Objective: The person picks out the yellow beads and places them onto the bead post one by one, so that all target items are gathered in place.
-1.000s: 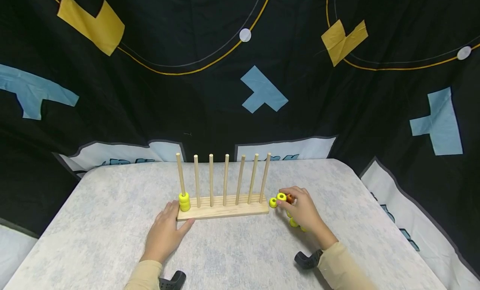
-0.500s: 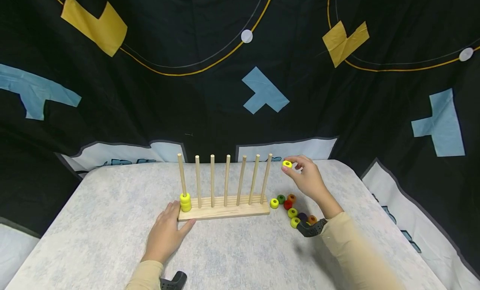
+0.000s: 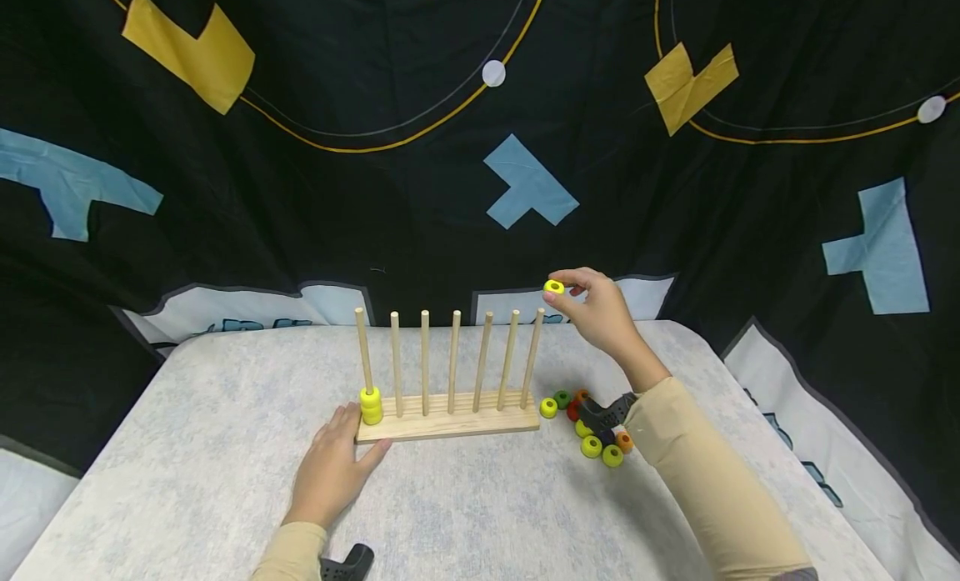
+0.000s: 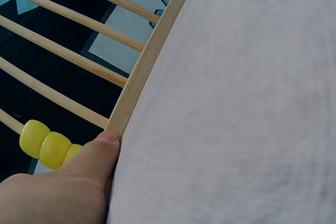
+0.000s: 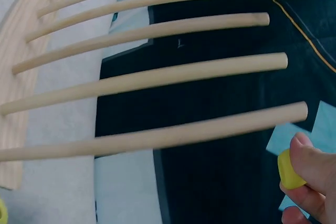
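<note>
My right hand (image 3: 603, 312) pinches a yellow bead (image 3: 553, 287) between thumb and fingers, raised just above and right of the rightmost peg top. In the right wrist view the yellow bead (image 5: 290, 169) is close to that peg's end, apart from it. A wooden peg rack (image 3: 457, 429) with several upright pegs stands on the table. Yellow beads (image 3: 371, 406) are stacked on its leftmost peg. My left hand (image 3: 327, 464) holds the rack's left end, the thumb (image 4: 100, 153) on its front edge in the left wrist view; the other fingers are partly hidden.
Right of the rack lie loose beads: a yellow bead (image 3: 548, 408), a green bead (image 3: 562, 398), an orange bead (image 3: 624, 441) and several others, partly covered by the right wrist strap (image 3: 606, 413). A dark curtain (image 3: 420, 231) hangs behind the table (image 3: 247, 381).
My right hand has picked a yellow bead from the loose group, lifted it, and then moved it up and left toward the rightmost peg's top. The left hand stays at the rack.
</note>
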`<action>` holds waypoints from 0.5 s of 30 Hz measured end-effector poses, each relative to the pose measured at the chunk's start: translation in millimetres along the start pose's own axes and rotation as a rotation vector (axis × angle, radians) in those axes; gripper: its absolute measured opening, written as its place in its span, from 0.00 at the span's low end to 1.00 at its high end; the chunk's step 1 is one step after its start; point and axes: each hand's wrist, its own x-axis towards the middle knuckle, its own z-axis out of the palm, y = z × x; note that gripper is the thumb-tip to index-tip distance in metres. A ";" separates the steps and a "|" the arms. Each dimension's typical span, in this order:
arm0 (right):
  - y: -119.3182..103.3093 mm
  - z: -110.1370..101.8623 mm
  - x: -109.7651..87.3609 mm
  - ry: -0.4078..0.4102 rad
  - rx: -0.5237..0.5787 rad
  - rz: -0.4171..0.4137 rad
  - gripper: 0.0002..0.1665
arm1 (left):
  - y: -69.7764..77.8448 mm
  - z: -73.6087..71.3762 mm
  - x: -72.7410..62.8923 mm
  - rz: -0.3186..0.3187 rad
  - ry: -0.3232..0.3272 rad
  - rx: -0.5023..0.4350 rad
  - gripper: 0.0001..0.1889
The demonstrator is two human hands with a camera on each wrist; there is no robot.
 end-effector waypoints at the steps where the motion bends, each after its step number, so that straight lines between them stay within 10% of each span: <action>1: -2.7 0.4 1.5 0.000 0.003 -0.005 0.22 | 0.2 -0.3 -0.2 -0.002 -0.005 -0.001 0.44; 15: -31.4 10.4 19.7 -0.005 0.006 -0.035 0.22 | -0.5 -1.6 0.0 0.001 -0.012 -0.012 0.43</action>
